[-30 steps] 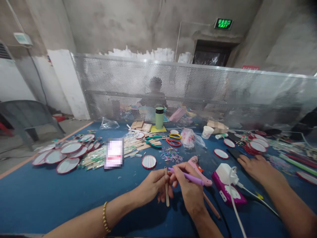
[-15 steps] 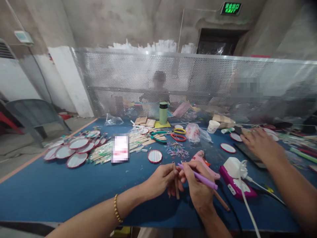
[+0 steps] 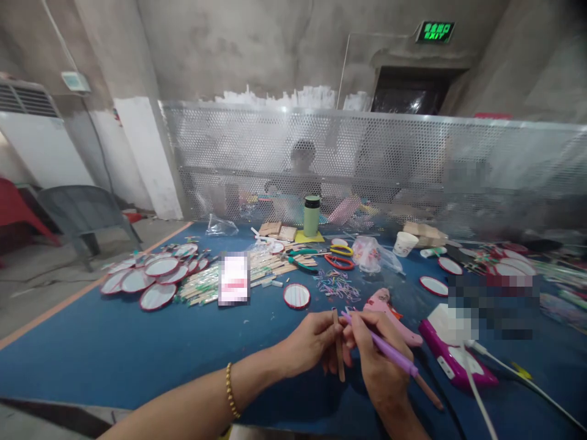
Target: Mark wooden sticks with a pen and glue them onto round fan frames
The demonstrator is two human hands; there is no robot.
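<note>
looking down from the head view, the left hand (image 3: 307, 347) has a thin wooden stick (image 3: 340, 364) pinched between thumb and fingers, its upper end poking just above the grip and its lower end hanging free below. the right hand (image 3: 383, 366) is closed round a purple pen (image 3: 393, 353), thumb and forefinger near the tip, which sits just beside the upper end of the stick; whether the two touch is too small to tell. the stick lies between the hands, nearer the left, a little above the blue table (image 3: 183, 360). it should be very light and fairly stiff, dry rather than slippery, yet so thin that a hard sideways push could snap it; a light pinch by its flat faces, close to the end being worked, would steady it best. the pen looks light, smooth and rigid, perhaps a bit slick, so holding it low on the barrel makes sense. a pink glue gun (image 3: 406, 331) lies just beyond the right hand, and past the fingers are loose coloured bits (image 3: 338, 286) and a round red-rimmed disc (image 3: 296, 296), with the disc more to the left.
</note>
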